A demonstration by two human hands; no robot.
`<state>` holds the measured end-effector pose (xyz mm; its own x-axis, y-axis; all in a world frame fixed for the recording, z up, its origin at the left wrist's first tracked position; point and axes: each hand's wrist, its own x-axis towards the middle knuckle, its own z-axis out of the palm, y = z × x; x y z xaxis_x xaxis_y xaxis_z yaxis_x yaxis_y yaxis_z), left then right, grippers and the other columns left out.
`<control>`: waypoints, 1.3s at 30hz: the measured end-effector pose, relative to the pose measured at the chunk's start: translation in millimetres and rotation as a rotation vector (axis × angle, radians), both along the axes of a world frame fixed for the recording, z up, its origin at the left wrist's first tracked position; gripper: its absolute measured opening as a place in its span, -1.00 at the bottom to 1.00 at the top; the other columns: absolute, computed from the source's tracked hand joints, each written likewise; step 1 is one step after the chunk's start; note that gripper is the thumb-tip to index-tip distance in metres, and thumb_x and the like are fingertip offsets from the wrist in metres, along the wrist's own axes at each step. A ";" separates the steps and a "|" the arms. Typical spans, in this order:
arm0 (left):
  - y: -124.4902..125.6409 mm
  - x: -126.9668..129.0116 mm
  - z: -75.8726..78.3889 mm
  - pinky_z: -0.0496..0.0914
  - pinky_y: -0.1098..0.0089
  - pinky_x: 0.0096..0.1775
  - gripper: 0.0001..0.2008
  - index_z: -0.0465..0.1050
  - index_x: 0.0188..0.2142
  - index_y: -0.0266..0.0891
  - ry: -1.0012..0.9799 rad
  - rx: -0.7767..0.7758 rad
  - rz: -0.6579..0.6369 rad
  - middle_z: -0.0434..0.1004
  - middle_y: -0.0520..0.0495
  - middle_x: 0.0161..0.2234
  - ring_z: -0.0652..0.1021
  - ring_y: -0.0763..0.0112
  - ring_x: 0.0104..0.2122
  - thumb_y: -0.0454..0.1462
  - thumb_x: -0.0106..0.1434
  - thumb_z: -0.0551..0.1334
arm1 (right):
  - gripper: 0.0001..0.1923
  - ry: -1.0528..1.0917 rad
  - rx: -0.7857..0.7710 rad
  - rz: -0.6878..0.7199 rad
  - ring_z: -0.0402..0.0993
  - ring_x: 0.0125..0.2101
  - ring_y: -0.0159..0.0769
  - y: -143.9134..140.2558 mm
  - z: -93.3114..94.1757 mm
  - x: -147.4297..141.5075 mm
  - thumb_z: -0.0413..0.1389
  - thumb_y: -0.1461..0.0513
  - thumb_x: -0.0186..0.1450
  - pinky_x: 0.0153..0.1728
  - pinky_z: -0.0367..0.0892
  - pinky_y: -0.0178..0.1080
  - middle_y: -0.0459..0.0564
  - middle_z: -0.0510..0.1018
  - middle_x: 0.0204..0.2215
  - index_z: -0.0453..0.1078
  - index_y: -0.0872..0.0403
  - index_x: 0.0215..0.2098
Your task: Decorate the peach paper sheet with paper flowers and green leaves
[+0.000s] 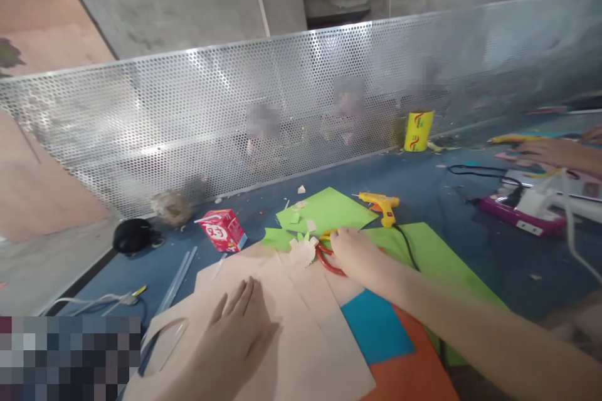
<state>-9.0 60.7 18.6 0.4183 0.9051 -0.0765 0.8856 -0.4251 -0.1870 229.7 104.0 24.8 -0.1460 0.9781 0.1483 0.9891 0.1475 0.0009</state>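
In the head view, the left hand point(235, 326) is laid flat, fingers spread open, on a beige sheet point(282, 338) that covers the near part of the blue worktop point(451, 213). The right hand point(355, 254) is set on red-handled scissors point(327, 260); its fingers are curled over the handles, though whether they are closed through the loops cannot be told. A small beige cutout point(302, 250) lies just beside the scissors, touching a green sheet point(324, 210) scattered with paper scraps. Blue paper point(376, 329) and orange paper point(414, 376) are overlapped under the right forearm.

A yellow glue gun point(382, 205) rests just behind the right hand, its black cord trailing over a second green sheet. A red carton point(223, 230) stands left of the scraps, with clear glue sticks point(181, 276) near it and a black object point(132, 236) at the worktop's edge. A perforated metal screen point(235, 113) closes the far side; a yellow can point(418, 130) stands against it. At the right edge, another person's hand point(555, 153) is seen beside a pink device point(522, 213).
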 end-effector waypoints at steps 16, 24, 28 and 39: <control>6.3 8.8 -20.8 0.48 0.29 -0.23 -0.61 0.46 -0.10 -0.17 -0.102 0.373 -0.227 0.57 -0.14 -0.13 0.57 0.26 -0.18 -0.41 0.13 0.03 | -0.74 -0.010 0.245 0.025 0.38 -0.28 -0.09 7.8 13.0 10.9 -0.02 0.51 0.10 -0.28 0.28 -0.18 0.22 0.45 -0.31 0.35 0.29 -0.25; 9.5 -3.3 -37.7 0.46 0.36 -0.17 -0.53 0.27 0.05 -0.39 -0.025 0.545 -0.418 0.47 -0.22 -0.01 0.50 0.25 -0.05 -0.40 0.12 0.01 | -0.74 0.128 0.305 -0.042 0.37 -0.24 -0.02 5.8 25.0 15.0 -0.05 0.47 0.20 -0.29 0.26 -0.10 0.27 0.42 -0.24 0.23 0.27 -0.13; 4.6 -2.5 -45.2 0.43 0.30 -0.10 -0.50 0.22 0.08 -0.36 -0.112 0.495 -0.353 0.46 -0.25 0.00 0.49 0.21 -0.04 -0.38 0.11 0.02 | -0.69 0.262 0.191 0.011 0.41 -0.24 -0.01 1.0 22.8 9.5 0.02 0.47 0.16 -0.36 0.28 -0.15 0.26 0.43 -0.24 0.21 0.27 -0.11; 12.2 -1.8 -42.2 0.38 0.14 -0.08 -0.58 0.19 0.12 -0.17 -0.286 0.204 -0.206 0.40 -0.18 0.00 0.46 0.24 -0.07 -0.17 0.27 0.08 | -0.74 1.081 -0.697 0.318 0.44 -0.71 -0.38 -10.9 16.1 -3.8 -0.14 0.08 0.34 -0.73 0.25 -0.40 -0.10 0.48 -0.61 0.13 0.11 -0.17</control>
<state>-10.9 72.8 -23.7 0.5706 0.7848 0.2418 0.8145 -0.5784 -0.0446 225.9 93.1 40.9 -0.5083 0.8417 -0.1822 0.3662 0.0198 -0.9303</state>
